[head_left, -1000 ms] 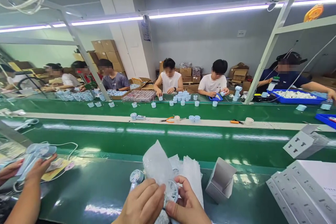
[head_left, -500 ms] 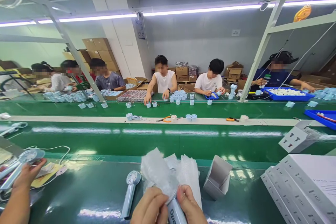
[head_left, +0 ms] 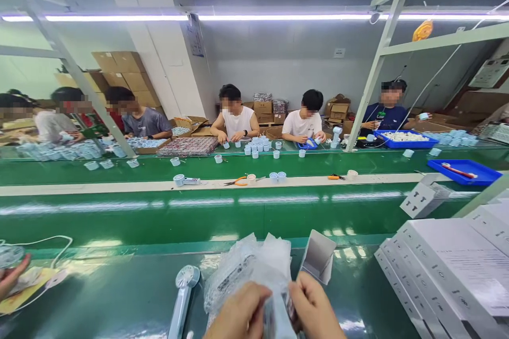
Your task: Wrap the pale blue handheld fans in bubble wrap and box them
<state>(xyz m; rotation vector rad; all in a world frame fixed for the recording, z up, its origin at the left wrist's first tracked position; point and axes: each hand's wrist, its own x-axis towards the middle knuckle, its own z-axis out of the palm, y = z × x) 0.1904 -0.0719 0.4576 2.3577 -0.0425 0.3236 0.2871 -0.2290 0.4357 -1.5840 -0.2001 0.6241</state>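
Since the earlier frames the fan [head_left: 274, 318] has slid deeper into the bag [head_left: 248, 270]: its round head, bare a second ago, is now covered by film, and only the handle shows between the hands at the near edge of the bench [head_left: 119, 296]. The left hand [head_left: 236, 315] and right hand [head_left: 314, 310] are both closed, pinching the bag mouth against the handle from either side. This indicates bagging is nearly done. A second fan [head_left: 181, 299] lies flat just left of the bag, apart from it. An open carton [head_left: 318, 257] stands just right of the bag; stacked boxes [head_left: 445, 270] lie well right. A co-worker's hand [head_left: 11, 278] and a white cable [head_left: 47, 259] lie far left of the bag. Nothing blocks the carton.
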